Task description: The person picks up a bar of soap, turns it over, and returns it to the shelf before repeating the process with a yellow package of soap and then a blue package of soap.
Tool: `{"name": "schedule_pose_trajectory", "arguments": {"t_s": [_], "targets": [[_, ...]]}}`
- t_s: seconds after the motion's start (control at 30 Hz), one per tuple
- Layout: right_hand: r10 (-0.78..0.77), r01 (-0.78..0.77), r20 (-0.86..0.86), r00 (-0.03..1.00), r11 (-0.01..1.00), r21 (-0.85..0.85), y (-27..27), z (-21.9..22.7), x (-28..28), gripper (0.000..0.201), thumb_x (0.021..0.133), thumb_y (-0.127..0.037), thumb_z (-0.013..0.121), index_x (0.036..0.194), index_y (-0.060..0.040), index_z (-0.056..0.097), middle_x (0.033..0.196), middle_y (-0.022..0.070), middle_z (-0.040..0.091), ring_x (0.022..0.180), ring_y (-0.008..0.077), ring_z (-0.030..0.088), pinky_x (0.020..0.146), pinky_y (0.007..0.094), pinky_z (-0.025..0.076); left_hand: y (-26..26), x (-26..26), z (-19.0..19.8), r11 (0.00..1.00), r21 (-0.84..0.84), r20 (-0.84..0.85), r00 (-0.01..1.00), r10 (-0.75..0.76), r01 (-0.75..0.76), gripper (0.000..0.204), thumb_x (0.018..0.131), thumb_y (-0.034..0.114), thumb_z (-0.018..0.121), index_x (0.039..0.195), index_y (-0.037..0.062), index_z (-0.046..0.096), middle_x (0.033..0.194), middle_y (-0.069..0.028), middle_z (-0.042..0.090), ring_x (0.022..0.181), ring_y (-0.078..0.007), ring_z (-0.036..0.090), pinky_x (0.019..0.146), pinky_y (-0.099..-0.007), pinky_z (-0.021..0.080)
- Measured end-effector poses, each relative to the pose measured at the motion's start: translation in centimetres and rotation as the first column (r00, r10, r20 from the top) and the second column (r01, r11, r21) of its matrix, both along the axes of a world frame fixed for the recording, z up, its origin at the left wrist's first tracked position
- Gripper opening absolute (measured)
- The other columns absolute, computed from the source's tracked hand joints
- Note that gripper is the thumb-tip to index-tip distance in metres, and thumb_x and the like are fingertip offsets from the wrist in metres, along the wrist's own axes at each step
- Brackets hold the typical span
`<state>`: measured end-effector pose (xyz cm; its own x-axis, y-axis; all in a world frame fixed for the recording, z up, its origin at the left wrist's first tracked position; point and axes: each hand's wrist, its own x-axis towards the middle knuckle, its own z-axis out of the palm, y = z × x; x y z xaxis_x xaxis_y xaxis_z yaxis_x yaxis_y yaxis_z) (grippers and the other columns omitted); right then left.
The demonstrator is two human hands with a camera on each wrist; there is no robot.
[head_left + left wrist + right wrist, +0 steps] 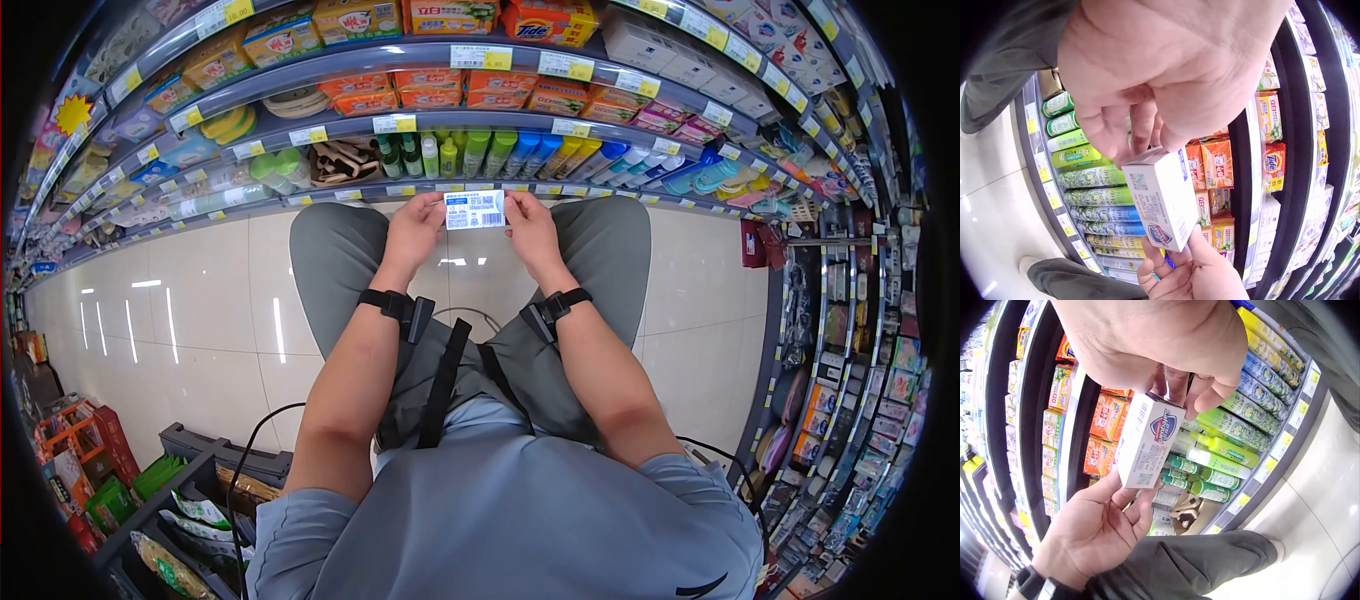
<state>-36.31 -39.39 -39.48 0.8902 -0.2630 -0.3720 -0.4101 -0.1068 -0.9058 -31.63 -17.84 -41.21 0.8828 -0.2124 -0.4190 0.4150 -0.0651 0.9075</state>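
A small white soap box (475,210) with a blue Safeguard shield is held level between the two hands, in front of the lowest shelf. The left hand (413,236) pinches its left end between thumb and fingers. At the opposite end the right hand (534,236) grips it the same way. The head view shows a printed face with a barcode and small text turned up. In the left wrist view the narrow side of the soap box (1163,206) carries the shield and a square code; the same side of the soap box (1149,440) shows in the right wrist view.
Spray cans (502,152) and green bottles line the low shelf beyond the hands. Orange soap packs (430,92) fill the shelf above. Another shelf (835,370) runs along the right. Bagged goods (200,510) sit in a dark rack at lower left. The tiled floor (200,310) lies below.
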Motion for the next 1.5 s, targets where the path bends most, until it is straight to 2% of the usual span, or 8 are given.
{"name": "schedule_pose_trajectory", "arguments": {"t_s": [0.23,0.43,0.5,0.53,0.6,1.33,1.43,1.5], "targets": [[0.006,-0.006,-0.004,1.0,1.0,0.005,-0.1,-0.2,0.0,0.031,0.11,-0.028,0.056,0.131,-0.0067,0.066,0.107,-0.0004,0.07,0.092,0.0083,0.062,0.079,0.0281,0.051,0.1,0.0,-0.2,1.0,0.009,0.029,1.0,-0.007,0.007,0.035,0.106,0.02,0.064,0.136,0.0014,0.063,0.112,-0.0065,0.077,0.093,-0.0098,0.068,0.076,-0.0265,0.051],[0.016,-0.016,0.001,1.0,1.0,0.01,-0.2,-0.3,0.0,0.03,0.11,-0.028,0.056,0.13,-0.0068,0.066,0.104,-0.002,0.069,0.089,0.0072,0.06,0.078,0.0273,0.05,0.1,0.1,-0.2,0.999,0.038,0.047,0.999,-0.004,0.003,0.035,0.105,0.019,0.064,0.134,-0.0018,0.064,0.111,-0.0096,0.077,0.096,-0.0124,0.07,0.085,-0.0275,0.053],[0.015,-0.015,0.003,1.0,1.0,0.014,-0.2,-0.3,0.0,0.03,0.11,-0.028,0.056,0.13,-0.0068,0.066,0.103,-0.0023,0.069,0.089,0.0069,0.06,0.078,0.0272,0.05,0.1,0.1,0.0,0.999,0.028,0.035,0.999,-0.027,0.026,0.038,0.107,0.021,0.063,0.141,0.0033,0.061,0.109,-0.0008,0.075,0.093,-0.0074,0.067,0.077,-0.0233,0.048],[0.013,-0.013,0.001,1.0,1.0,0.011,-0.2,-0.3,0.0,0.03,0.11,-0.027,0.056,0.13,-0.0067,0.066,0.103,-0.0024,0.069,0.088,0.0069,0.06,0.077,0.0271,0.05,0.0,0.1,0.1,0.999,0.028,0.035,0.999,-0.027,0.026,0.038,0.107,0.021,0.063,0.141,0.0033,0.061,0.109,-0.0008,0.075,0.093,-0.0074,0.067,0.077,-0.0233,0.048],[0.012,-0.012,-0.001,1.0,1.0,0.008,-0.2,-0.4,0.0,0.03,0.11,-0.027,0.056,0.129,-0.0067,0.066,0.102,-0.0025,0.069,0.088,0.0069,0.06,0.077,0.027,0.049,-0.1,-0.1,0.5,1.0,0.02,0.036,0.999,0.001,-0.002,0.035,0.106,0.017,0.063,0.133,-0.0038,0.063,0.113,-0.0119,0.077,0.1,-0.0144,0.071,0.09,-0.0286,0.054],[0.007,-0.007,0.003,1.0,1.0,-0.001,-0.1,0.1,0.0,0.032,0.109,-0.029,0.058,0.13,-0.0058,0.067,0.099,-0.0039,0.066,0.086,0.0051,0.057,0.075,0.0257,0.048,0.0,0.0,0.4,1.0,0.009,0.037,0.999,-0.006,0.006,0.036,0.107,0.016,0.063,0.135,-0.0071,0.061,0.116,-0.014,0.075,0.102,-0.0153,0.071,0.092,-0.028,0.055],[0.007,-0.007,0.005,1.0,1.0,0.006,-0.1,0.0,0.0,0.032,0.109,-0.029,0.058,0.13,-0.0058,0.067,0.099,-0.0038,0.067,0.086,0.0052,0.058,0.075,0.0256,0.048,-0.1,0.0,0.5,1.0,0.011,0.049,0.999,-0.012,0.012,0.036,0.107,0.016,0.063,0.135,-0.0071,0.061,0.116,-0.0137,0.075,0.102,-0.0153,0.071,0.09,-0.0283,0.056],[0.006,-0.006,0.005,1.0,1.0,0.007,-0.2,-0.2,0.0,0.032,0.109,-0.029,0.058,0.13,-0.0058,0.067,0.099,-0.0037,0.067,0.086,0.0052,0.058,0.075,0.0256,0.048,-0.1,-0.2,0.9,0.999,-0.045,0.013,1.0,0.013,-0.012,0.037,0.106,0.016,0.064,0.135,-0.0059,0.061,0.113,-0.0125,0.076,0.098,-0.0144,0.072,0.085,-0.0275,0.057]]}}
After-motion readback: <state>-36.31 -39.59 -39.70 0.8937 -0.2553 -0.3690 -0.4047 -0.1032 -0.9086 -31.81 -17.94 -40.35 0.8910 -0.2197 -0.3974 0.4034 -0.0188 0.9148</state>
